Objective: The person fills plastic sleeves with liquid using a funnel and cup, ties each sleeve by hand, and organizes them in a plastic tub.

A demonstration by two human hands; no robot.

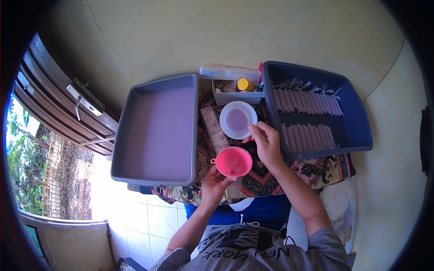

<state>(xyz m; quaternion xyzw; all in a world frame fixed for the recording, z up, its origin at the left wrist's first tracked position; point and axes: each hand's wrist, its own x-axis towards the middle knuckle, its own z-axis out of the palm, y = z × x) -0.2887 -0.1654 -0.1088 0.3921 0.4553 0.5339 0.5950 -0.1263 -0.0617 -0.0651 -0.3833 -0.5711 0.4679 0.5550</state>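
Observation:
My left hand (213, 186) is closed around the lower part of a pink funnel (233, 161), whose wide mouth faces up. Something clear, perhaps a plastic bag, shows faintly below the funnel; I cannot make it out well. With pinched fingers, my right hand (267, 143) grips the near right edge of a white plastic bowl (224, 118). Pale purple liquid (237, 120) lies inside that bowl, just beyond the funnel. To the left, a large grey tub (196, 131) holds a broad pool of the same purple liquid.
At right, a dark blue tub (355, 131) contains two rows of filled purple packets (307, 100). Between the tubs stand a grey box (237, 98) with a yellow-capped container (244, 85), and a printed plastic pack (214, 128). A patterned cloth (316, 169) lies underneath. A wooden door (68, 104) is at left.

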